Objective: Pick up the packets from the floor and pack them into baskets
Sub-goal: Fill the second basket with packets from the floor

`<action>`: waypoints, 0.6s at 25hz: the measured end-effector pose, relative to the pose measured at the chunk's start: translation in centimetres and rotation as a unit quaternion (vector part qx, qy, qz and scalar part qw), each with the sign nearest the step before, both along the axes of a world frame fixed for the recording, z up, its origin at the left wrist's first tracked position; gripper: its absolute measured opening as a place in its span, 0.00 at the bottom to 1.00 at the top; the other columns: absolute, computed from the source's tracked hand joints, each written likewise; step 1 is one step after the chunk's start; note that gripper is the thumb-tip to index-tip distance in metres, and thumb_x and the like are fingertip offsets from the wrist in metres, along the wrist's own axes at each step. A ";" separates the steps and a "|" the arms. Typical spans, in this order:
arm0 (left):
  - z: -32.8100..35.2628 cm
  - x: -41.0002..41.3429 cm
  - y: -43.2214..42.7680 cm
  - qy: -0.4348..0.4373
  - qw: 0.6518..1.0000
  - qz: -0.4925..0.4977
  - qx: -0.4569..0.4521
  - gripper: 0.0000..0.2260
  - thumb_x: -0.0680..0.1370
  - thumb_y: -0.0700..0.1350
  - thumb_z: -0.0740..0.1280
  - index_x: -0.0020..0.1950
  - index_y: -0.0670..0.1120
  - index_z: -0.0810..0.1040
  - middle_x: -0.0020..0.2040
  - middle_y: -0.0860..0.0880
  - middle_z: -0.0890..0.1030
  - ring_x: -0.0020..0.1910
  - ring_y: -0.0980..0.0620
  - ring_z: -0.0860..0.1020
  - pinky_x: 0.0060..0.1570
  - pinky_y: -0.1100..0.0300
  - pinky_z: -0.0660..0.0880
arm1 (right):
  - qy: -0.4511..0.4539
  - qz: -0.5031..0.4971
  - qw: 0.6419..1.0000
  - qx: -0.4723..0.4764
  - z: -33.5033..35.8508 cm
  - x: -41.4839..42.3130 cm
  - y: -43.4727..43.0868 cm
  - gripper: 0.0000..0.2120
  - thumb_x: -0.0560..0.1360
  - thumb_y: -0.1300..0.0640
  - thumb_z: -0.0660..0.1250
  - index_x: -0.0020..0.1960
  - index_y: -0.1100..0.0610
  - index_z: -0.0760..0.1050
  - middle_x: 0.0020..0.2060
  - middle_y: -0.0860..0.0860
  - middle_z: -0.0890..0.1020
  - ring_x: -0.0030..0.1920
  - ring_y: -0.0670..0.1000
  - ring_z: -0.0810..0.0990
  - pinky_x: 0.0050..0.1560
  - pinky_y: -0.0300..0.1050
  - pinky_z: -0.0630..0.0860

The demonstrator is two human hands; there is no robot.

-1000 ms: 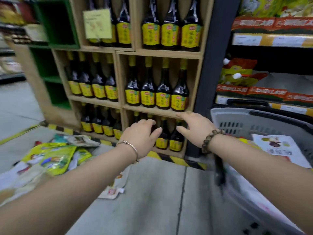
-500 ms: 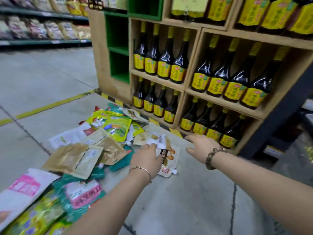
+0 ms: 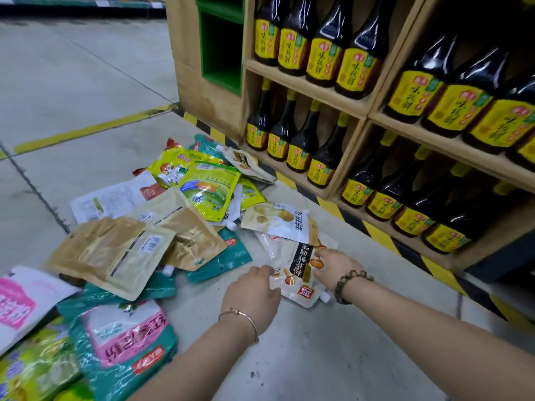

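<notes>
Several packets lie scattered on the grey floor. Nearest my hands is a white spouted pouch with a black strip. My left hand touches its near left edge with fingers stretched forward. My right hand rests on its right side, fingers flat and pointing left. Just beyond lies another white pouch. Further left are tan packets, green and yellow packets, and a teal and pink packet. No basket is in view.
A wooden shelf unit of dark bottles with yellow labels stands close on the right, its base edged with black and yellow tape. A yellow line crosses the open floor at the left.
The view has swung left and down from the shelf and grey basket to the floor pile. Both hands have dropped onto the white spouted pouch.
</notes>
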State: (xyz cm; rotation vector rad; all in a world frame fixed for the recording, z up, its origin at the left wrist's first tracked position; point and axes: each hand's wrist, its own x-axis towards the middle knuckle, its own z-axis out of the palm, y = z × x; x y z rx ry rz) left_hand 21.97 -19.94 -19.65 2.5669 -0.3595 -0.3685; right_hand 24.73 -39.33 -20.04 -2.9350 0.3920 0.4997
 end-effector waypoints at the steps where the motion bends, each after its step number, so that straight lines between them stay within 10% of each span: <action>1: -0.9 0.6 -0.4 0.016 1.000 0.005 -0.004 0.18 0.80 0.51 0.58 0.70 0.52 0.65 0.67 0.50 0.71 0.63 0.49 0.71 0.61 0.55 0.69 | 0.014 -0.013 1.000 0.018 -1.5 0.8 -0.1 0.23 0.73 0.47 0.63 0.67 0.49 0.66 0.65 0.51 0.73 0.62 0.54 0.74 0.60 0.48 0.72; 5: -3.9 2.9 -1.4 0.068 0.996 0.052 -0.039 0.17 0.79 0.50 0.59 0.69 0.52 0.66 0.67 0.51 0.70 0.65 0.51 0.71 0.62 0.58 0.68 | 0.009 0.060 0.998 -0.016 -5.8 3.3 -0.5 0.36 0.70 0.37 0.64 0.72 0.49 0.58 0.71 0.52 0.64 0.69 0.54 0.66 0.64 0.52 0.69; 10: -6.2 4.3 -1.5 0.088 0.988 0.104 -0.070 0.15 0.79 0.48 0.60 0.66 0.52 0.70 0.66 0.53 0.73 0.62 0.53 0.73 0.61 0.61 0.69 | -0.079 0.112 0.988 -0.074 -7.4 10.1 0.2 0.34 0.75 0.57 0.59 0.76 0.50 0.46 0.76 0.56 0.52 0.75 0.57 0.54 0.73 0.56 0.55; 15: -7.3 4.1 -1.3 0.108 0.974 0.164 -0.115 0.14 0.79 0.43 0.60 0.64 0.51 0.73 0.60 0.54 0.75 0.55 0.56 0.75 0.56 0.66 0.68 | -0.090 0.177 0.972 -0.129 -7.6 12.5 0.1 0.25 0.75 0.66 0.55 0.71 0.56 0.61 0.61 0.57 0.74 0.58 0.57 0.76 0.64 0.54 0.68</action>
